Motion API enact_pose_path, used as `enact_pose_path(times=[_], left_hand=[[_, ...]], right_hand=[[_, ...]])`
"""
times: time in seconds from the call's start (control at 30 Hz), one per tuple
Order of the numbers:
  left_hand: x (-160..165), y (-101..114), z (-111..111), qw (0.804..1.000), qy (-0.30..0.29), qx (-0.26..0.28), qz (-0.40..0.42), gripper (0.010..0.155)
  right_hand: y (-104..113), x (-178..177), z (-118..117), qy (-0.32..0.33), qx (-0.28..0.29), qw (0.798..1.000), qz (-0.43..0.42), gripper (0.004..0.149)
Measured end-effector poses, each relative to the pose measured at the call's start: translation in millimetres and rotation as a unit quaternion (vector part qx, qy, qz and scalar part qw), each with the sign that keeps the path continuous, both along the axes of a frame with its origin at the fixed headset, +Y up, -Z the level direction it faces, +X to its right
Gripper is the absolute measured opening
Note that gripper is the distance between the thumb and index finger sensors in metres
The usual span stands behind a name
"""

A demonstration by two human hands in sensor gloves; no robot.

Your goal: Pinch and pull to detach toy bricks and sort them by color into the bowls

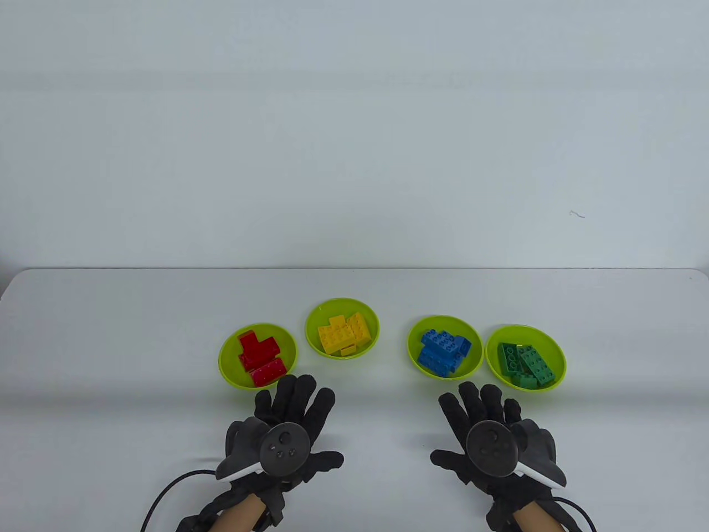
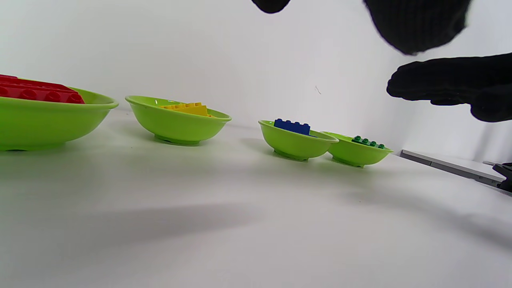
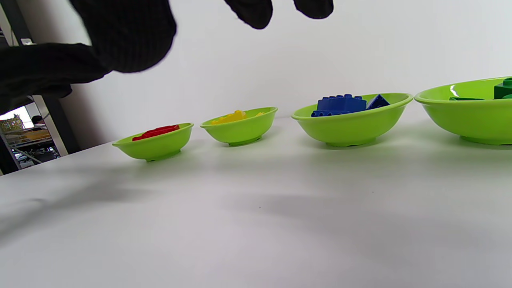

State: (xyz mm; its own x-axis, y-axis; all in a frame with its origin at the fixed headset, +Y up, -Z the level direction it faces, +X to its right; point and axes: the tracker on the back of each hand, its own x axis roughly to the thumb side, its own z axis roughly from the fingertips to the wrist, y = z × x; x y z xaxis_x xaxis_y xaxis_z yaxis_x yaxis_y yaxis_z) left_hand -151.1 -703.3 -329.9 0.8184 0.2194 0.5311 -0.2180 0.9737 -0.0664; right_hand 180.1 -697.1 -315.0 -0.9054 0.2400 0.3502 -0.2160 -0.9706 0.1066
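Four lime-green bowls stand in a loose row on the white worktop (image 1: pixel 111 332), catalogued here from the yellow-brick bowl (image 1: pixel 313 338) as landmark. Red-brick bowl (image 1: pixel 227 366): just beside the landmark, on its left and a little nearer the person, holding red bricks (image 1: pixel 259 354), some apparently still joined. Landmark contents: yellow bricks (image 1: pixel 343 332), several looking stuck together in a slab. Blue-brick bowl (image 1: pixel 412 346): to the landmark's right with a gap between, holding blue bricks (image 1: pixel 443 352) heaped and partly stacked. Green-brick bowl (image 1: pixel 559 360): farthest from the landmark, its rim close against the blue one's, holding green bricks (image 1: pixel 526 363), long plates lying crosswise. No loose brick shows on the worktop; sorting appears finished or nearly so. Left hand (image 1: pixel 288 426): nearer the person than the landmark, fingertips close to the red-brick bowl, fingers spread and straight, grasping nothing. Right hand (image 1: pixel 487 432): below the blue and green bowls, likewise flat and released. Handling, as judgement: the bricks look light, rigid, smooth moulded plastic, not fragile but somewhat slick under glove fabric; joined pieces likely hold by stud friction. Best hold would be a pinch across the plain side walls, one hand steadying the lower brick while the other pulls or tilts the upper free. The bowls seem light and may slide.
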Motion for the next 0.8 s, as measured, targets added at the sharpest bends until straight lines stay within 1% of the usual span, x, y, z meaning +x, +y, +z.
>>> enact_pose_path(times=[0.8], left_hand=[[4.4,-7.2,3.0,1.000,-0.007,-0.009,-0.028,0.095]], right_hand=[[-0.1,-8.1,4.9,0.010,-0.005,1.000,0.011,0.086]])
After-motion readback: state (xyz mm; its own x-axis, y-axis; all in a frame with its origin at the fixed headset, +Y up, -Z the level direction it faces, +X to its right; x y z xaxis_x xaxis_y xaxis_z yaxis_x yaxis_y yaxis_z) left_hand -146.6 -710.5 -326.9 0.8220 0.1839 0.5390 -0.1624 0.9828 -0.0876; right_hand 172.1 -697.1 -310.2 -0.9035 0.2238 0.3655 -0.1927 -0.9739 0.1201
